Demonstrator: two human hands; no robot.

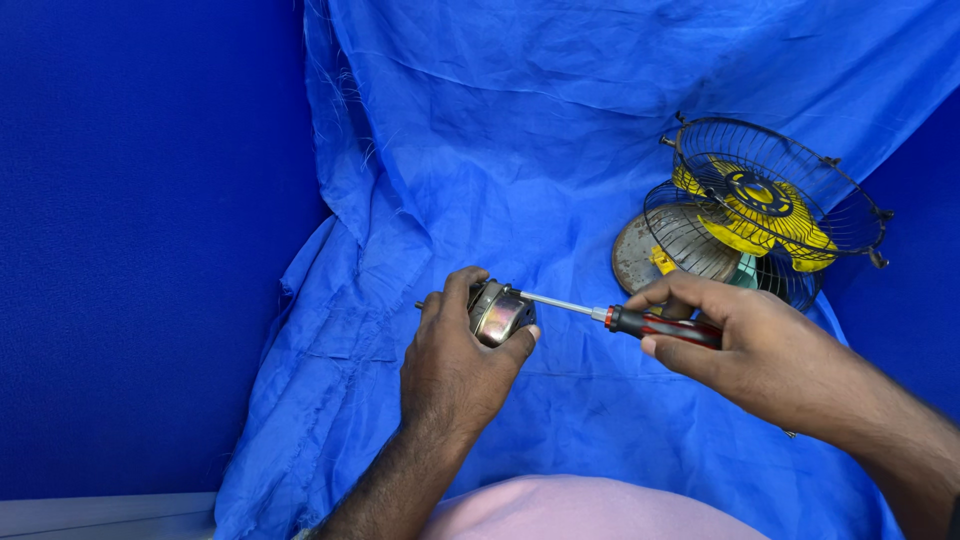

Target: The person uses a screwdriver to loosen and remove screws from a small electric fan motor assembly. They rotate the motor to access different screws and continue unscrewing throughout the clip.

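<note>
Gripping a small metal fan motor [498, 314], the left hand [455, 365] curls closed around it. The right hand [745, 345] clasps a red-and-black screwdriver [640, 321], tip at the motor.

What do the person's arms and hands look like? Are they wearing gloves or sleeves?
No gloves: the left hand and the right hand are both bare, with no rings or watch that show. Both forearms are bare too, so no sleeves reach into view. At the bottom edge there is a bit of pale pink clothing on the body.
</note>
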